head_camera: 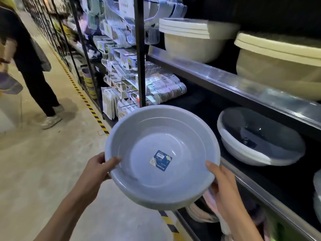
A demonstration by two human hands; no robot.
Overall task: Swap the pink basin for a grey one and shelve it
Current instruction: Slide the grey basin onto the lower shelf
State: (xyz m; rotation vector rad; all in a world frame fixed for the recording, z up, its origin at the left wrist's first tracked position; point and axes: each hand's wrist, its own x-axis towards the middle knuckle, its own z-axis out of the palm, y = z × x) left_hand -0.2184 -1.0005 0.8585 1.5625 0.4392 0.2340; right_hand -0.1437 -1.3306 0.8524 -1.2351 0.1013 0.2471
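Grey basin (162, 157) is held level in front of the middle shelf (260, 193), left hand (97, 168) and right hand (224, 185) each pinching its rim. Keep both grips even; slide it onto the shelf's front edge beside the stacked basins (260, 136).

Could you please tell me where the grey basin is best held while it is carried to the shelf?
By its rolled rim, from two opposite sides. The grey basin is wide, round and smooth-walled, so the lip is the only purchase. The left hand and right hand hold it that way, thumbs over the rim.
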